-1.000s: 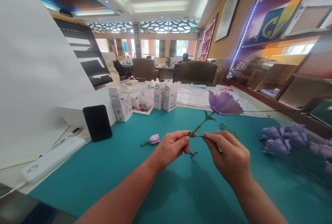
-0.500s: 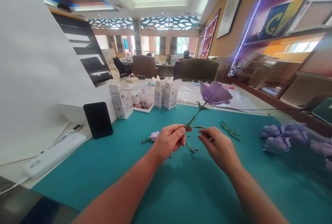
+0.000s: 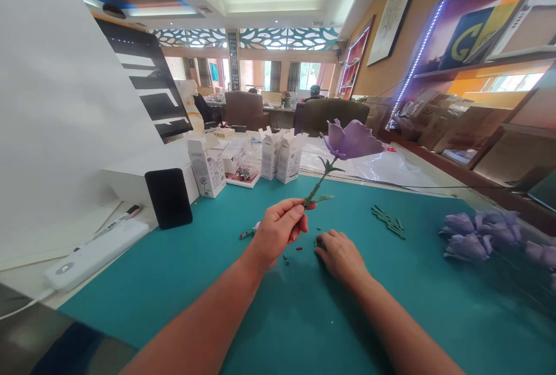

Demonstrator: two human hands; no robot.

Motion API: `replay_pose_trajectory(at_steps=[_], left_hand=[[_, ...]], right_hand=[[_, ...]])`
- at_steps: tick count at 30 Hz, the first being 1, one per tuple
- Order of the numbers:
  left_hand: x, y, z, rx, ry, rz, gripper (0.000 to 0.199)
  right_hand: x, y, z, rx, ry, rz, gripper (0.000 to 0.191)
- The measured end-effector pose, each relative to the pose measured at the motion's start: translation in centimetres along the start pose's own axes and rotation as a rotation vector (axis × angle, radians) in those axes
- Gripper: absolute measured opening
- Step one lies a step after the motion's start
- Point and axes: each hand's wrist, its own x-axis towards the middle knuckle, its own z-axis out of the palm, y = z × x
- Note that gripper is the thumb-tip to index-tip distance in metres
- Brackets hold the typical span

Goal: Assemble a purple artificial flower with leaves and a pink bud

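My left hand (image 3: 284,227) pinches the lower green stem of an artificial purple flower (image 3: 353,140), which leans up and to the right. Small green leaves sit below the bloom, and one leaf (image 3: 325,197) sticks out just above my fingers. My right hand (image 3: 341,253) rests low on the mat, its fingertips closed around a small green piece (image 3: 317,242), mostly hidden. Between the hands lie a tiny red piece (image 3: 299,248) and tiny green bits (image 3: 285,259). Behind my left hand a purple bud with a green stem (image 3: 248,234) is partly covered.
Green stem pieces (image 3: 388,222) lie on the teal mat (image 3: 278,328), with several purple flowers (image 3: 471,236) at right. White boxes (image 3: 207,169), a tray (image 3: 245,181) and a black phone-like slab (image 3: 169,198) stand behind. A white power strip (image 3: 95,253) lies left.
My right hand has moved down and left from beside the stem to the mat, over the loose green pieces. My left hand still holds the flower, now slightly higher.
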Motion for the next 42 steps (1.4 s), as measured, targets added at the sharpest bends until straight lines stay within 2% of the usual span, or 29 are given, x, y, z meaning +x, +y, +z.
replay_pose_trajectory(at_steps=[8, 13, 17, 22, 25, 29, 32, 36, 42], left_hand=[[0.1, -0.3, -0.2, 0.012, -0.001, 0.055, 0.03], [0.1, -0.5, -0.2, 0.029, -0.008, 0.083, 0.029], [0.1, -0.4, -0.2, 0.031, -0.013, 0.096, 0.029], [0.1, -0.5, -0.2, 0.027, -0.026, 0.097, 0.03], [0.1, -0.5, -0.3, 0.034, -0.026, 0.091, 0.032], [0.2, -0.8, -0.5, 0.042, -0.017, 0.099, 0.03], [0.2, -0.8, -0.5, 0.047, -0.018, 0.099, 0.028], [0.0, -0.5, -0.4, 0.058, -0.02, 0.085, 0.029], [0.1, -0.5, -0.3, 0.052, -0.012, 0.078, 0.031]], right_hand=[[0.5, 0.6, 0.3, 0.097, -0.033, -0.049, 0.009], [0.8, 0.9, 0.5, 0.13, -0.072, -0.071, 0.021], [0.9, 0.9, 0.6, 0.167, -0.085, -0.078, 0.024], [0.9, 0.6, 0.5, 0.257, -0.07, -0.058, 0.015], [1.0, 1.4, -0.1, 0.342, -0.034, 0.0, 0.005], [1.0, 3.6, -1.1, 0.422, 0.013, 0.205, 0.014], [0.8, 4.4, -1.2, 0.486, -0.034, 0.324, 0.015], [0.6, 3.5, -0.8, 0.592, -0.093, 0.37, 0.016], [0.9, 0.9, 0.0, 0.724, -0.068, 0.339, 0.015]])
